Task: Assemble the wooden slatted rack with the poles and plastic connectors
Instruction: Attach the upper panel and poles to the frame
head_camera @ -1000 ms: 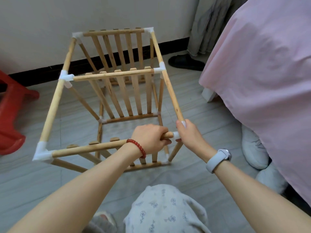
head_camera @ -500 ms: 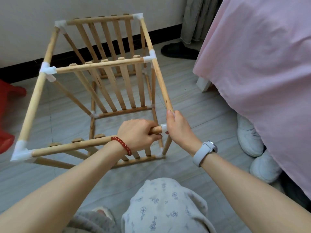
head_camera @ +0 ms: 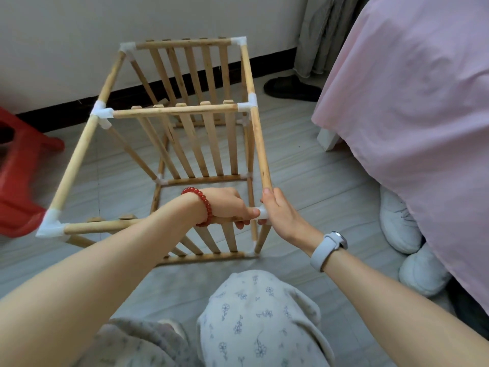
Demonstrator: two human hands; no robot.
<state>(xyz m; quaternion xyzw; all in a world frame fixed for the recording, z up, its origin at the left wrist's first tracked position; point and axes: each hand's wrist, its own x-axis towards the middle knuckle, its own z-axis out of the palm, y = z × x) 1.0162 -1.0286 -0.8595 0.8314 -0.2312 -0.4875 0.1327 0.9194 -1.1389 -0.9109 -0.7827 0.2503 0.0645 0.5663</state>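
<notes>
The left hand (head_camera: 229, 205) has its fingers (head_camera: 239, 224) wrapped round the near top pole (head_camera: 105, 225), as it did a second ago; the right hand (head_camera: 281, 213) clamps the white corner connector (head_camera: 263, 213) — thumb up the side pole (head_camera: 258, 144). The rack (head_camera: 185, 144) stands on the floor (head_camera: 304, 165) beside the bed (head_camera: 410, 102). Little has shifted but the view, so this joint is likely being pressed home — probably a last one.

Both forearms reach forward; left hand (head_camera: 229, 206) fingers curled in a grip, right hand (head_camera: 281, 211) curled, thumb up.
</notes>
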